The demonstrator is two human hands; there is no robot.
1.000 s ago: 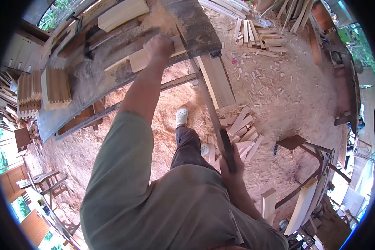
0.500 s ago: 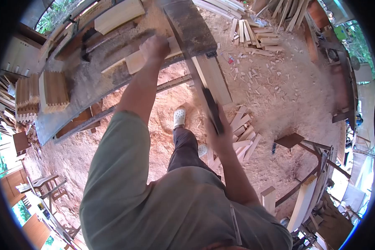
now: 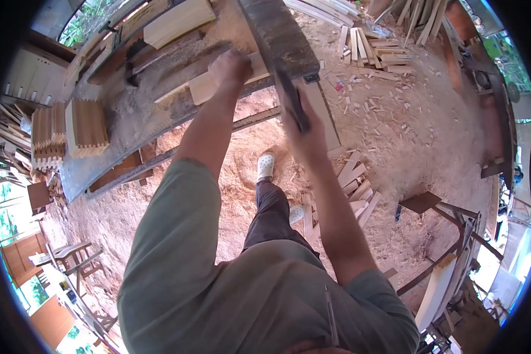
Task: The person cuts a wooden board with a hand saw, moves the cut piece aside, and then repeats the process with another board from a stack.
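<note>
On the dusty bench point(image 3: 124, 124), my left hand point(image 3: 229, 69) is closed in a fist on a pale board point(image 3: 202, 88) lying near the bench's front edge. What the fingers grip there is hidden. My right hand point(image 3: 305, 133), slightly blurred, is wrapped round the dark handle end of a long flat tool point(image 3: 288, 94). The tool points up and left beside the dark plate point(image 3: 280, 38) at the bench's right end, and its far part is smeared by motion.
Notched wood blocks point(image 3: 87, 127) stand at the bench's left. A wide board point(image 3: 180, 22) lies at its back. Offcuts point(image 3: 354, 183) and scattered chips cover the floor to the right. A metal-framed stand point(image 3: 422, 202) is at lower right.
My right hand has moved up and forward with the dark tool, nearer the bench. My left hand stays on the board. The whole view has shifted slightly.
</note>
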